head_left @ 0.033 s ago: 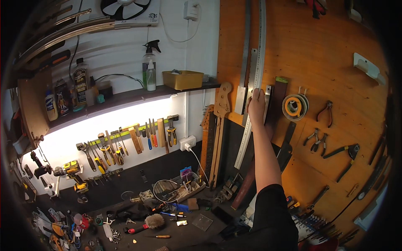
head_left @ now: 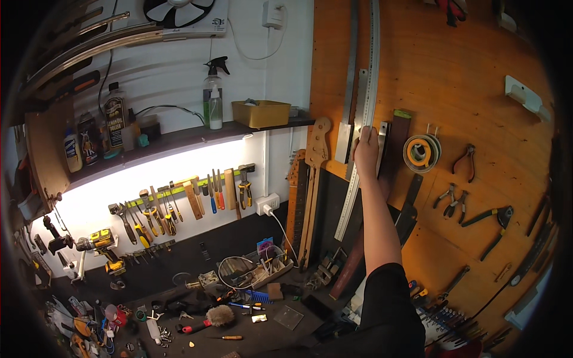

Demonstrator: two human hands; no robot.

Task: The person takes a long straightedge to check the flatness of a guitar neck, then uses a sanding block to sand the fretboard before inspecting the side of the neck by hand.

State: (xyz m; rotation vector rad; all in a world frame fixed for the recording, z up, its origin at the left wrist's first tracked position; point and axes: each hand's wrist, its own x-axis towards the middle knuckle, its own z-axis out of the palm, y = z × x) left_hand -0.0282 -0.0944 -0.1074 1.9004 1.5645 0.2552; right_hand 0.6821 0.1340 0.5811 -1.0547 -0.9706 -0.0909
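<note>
My right hand [head_left: 366,152] reaches up to the wooden tool wall, its fingers closed over a long metal ruler [head_left: 349,206]. The ruler stands nearly upright and leans slightly. Its upper part runs beyond the top of the view, and my fist hides a stretch of its middle. A toothed blade [head_left: 362,89] and a long steel straightedge [head_left: 351,53] hang just left of the ruler. Right of my fist are a short metal bar [head_left: 382,138] and a dark red, green-ended beam [head_left: 399,143]. My left hand is out of view.
Guitar necks [head_left: 320,149] stand in the corner. Tape rolls [head_left: 421,153], pliers [head_left: 463,162] and cutters [head_left: 490,222] hang on the right. A shelf [head_left: 179,138] holds bottles and a yellow bin [head_left: 261,113]. Below, a cluttered bench [head_left: 239,328] carries a brush [head_left: 219,315] and small parts.
</note>
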